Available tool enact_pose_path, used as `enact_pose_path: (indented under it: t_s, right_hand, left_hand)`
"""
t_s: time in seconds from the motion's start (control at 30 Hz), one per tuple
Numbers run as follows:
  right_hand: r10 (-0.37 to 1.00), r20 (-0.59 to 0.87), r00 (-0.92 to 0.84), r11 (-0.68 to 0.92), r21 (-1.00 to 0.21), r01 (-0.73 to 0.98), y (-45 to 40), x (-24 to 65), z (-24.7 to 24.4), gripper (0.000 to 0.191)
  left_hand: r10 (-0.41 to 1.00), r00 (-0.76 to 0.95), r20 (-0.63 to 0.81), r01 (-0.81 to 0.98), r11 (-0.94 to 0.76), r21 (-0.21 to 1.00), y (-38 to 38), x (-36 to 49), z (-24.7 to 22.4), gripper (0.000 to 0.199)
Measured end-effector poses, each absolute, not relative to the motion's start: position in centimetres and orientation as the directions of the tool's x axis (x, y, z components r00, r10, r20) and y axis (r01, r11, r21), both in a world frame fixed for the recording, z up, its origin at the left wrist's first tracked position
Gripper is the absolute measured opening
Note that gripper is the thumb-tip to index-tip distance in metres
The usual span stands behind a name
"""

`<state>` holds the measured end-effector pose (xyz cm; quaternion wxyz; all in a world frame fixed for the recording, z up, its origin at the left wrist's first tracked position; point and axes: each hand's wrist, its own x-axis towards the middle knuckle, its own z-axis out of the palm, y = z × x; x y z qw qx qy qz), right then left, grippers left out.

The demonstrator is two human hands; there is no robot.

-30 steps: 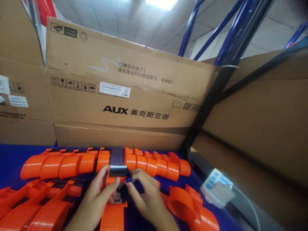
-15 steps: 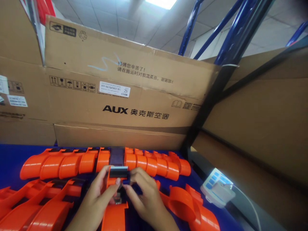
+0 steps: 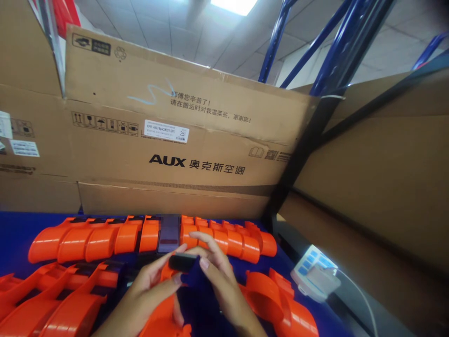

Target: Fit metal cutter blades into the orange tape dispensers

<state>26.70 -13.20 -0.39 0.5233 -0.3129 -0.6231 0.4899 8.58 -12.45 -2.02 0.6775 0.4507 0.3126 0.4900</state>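
Plainly, a cardboard panel (image 3: 210,140) stands behind the blue tabletop (image 3: 16,234), orange parts (image 3: 103,241) lined up near its foot. Farther from the panel, the left hand (image 3: 145,290) curls closed around an orange holder (image 3: 159,318); the right hand (image 3: 224,283), half-open, thumbs its dark end.

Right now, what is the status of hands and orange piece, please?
Left hand holding orange piece. Right hand at its black part, grip unclear. Other orange pieces close on both sides.

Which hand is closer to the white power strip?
Right: the right hand is left of the white power strip, orange parts between them; the left hand is farther left.
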Motion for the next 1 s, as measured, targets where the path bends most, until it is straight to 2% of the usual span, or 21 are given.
enact_pose_path:
  t_s: [0.13, 0.3, 0.53, 0.77, 0.87, 0.93, 1.0]
  right_hand:
    - [0.887, 0.290, -0.361, 0.242, -0.955, -0.173, -13.2, 26.8, 0.0, 0.051]
    - [0.907, 0.318, -0.277, 0.307, -0.948, -0.083, -12.7, 26.6, -0.9, 0.048]
    - [0.883, 0.412, -0.225, 0.440, -0.894, 0.086, -12.6, 25.9, -1.6, 0.042]
    - [0.870, 0.450, -0.204, 0.481, -0.865, 0.144, -12.6, 25.9, -1.6, 0.038]
    - [0.883, 0.420, -0.209, 0.456, -0.874, 0.169, -12.4, 25.9, -1.6, 0.030]
    - [0.898, 0.399, -0.185, 0.438, -0.847, 0.301, -12.2, 26.2, -1.4, 0.027]
    - [0.902, 0.396, -0.173, 0.424, -0.735, 0.529, -12.2, 26.7, -1.3, 0.022]
  left_hand:
    - [0.912, 0.409, -0.024, -0.372, 0.191, 0.908, -13.1, 8.5, -1.4, 0.064]
    - [0.886, 0.463, 0.007, -0.421, 0.213, 0.882, -13.7, 8.3, -1.0, 0.062]
    - [0.947, 0.321, -0.001, -0.401, 0.137, 0.906, -13.3, 8.7, -0.9, 0.046]
    - [0.955, 0.294, -0.020, -0.420, 0.148, 0.895, -13.0, 8.7, -1.1, 0.041]
    - [0.960, 0.275, -0.057, -0.435, 0.177, 0.883, -12.5, 8.2, -1.4, 0.046]
    - [0.962, 0.248, -0.111, -0.472, 0.220, 0.854, -12.2, 7.7, -1.2, 0.049]
    - [0.968, 0.205, -0.147, -0.524, 0.236, 0.818, -12.1, 7.1, -0.8, 0.051]
